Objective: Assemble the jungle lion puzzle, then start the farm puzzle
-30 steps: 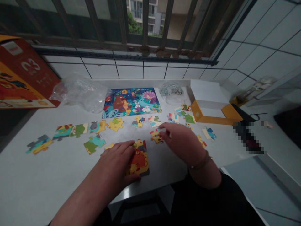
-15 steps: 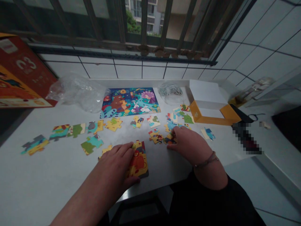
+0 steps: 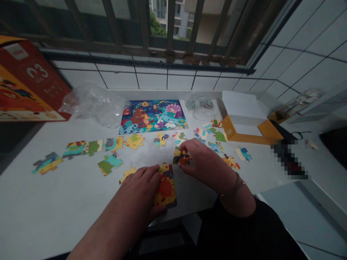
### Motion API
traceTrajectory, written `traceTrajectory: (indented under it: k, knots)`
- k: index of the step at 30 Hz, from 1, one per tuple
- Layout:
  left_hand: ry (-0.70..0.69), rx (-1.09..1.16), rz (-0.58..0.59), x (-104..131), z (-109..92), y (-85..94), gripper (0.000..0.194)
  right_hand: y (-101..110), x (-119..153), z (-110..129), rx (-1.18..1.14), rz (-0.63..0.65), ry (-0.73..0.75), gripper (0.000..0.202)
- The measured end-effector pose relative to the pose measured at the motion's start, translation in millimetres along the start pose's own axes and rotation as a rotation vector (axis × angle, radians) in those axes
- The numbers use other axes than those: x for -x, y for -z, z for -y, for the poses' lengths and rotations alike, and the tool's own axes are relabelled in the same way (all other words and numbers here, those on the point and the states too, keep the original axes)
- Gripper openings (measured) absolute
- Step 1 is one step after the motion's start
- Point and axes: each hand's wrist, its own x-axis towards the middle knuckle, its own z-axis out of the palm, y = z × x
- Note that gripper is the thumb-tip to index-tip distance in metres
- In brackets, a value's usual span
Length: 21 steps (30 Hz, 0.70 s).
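My left hand (image 3: 142,187) lies over the left part of a joined red and yellow puzzle section (image 3: 166,187) near the counter's front edge, its fingers spread lightly on it. Up and to the right, my right hand (image 3: 199,159) pinches a dark and yellow puzzle piece (image 3: 181,156) between thumb and fingers. A yellow piece (image 3: 127,175) lies partly beside my left hand. Just behind my right hand is a piece with red and green (image 3: 179,137), and to its right lie a blue piece (image 3: 216,146) and a yellow one (image 3: 231,161).
Several loose pieces (image 3: 92,147) form a row on the left of the counter (image 3: 67,202). At the back are a clear plastic bag (image 3: 94,104), a colourful picture sheet (image 3: 154,115), another bag (image 3: 200,104) and an open orange box (image 3: 244,136). A large red box (image 3: 48,79) stands left.
My right hand has moved left with the dark piece, closer to the joined section. The yellow piece that lay left of that hand now lies to its right. The view has shifted slightly.
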Motion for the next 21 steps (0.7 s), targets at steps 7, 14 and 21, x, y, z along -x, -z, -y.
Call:
traceTrajectory:
  k: [7,14,21]
  knots:
    - [0.016,0.05,0.07,-3,-11,16.9,0.06,-30,-21,16,-0.095,0.092,0.042,0.018]
    - [-0.006,0.06,0.029,-2,-7,10.9,0.057,-36,-25,13,-0.144,0.079,0.086,0.018]
    - [-0.007,0.027,0.013,-2,-5,5.5,0.068,-33,-23,13,-0.17,0.046,0.097,0.017]
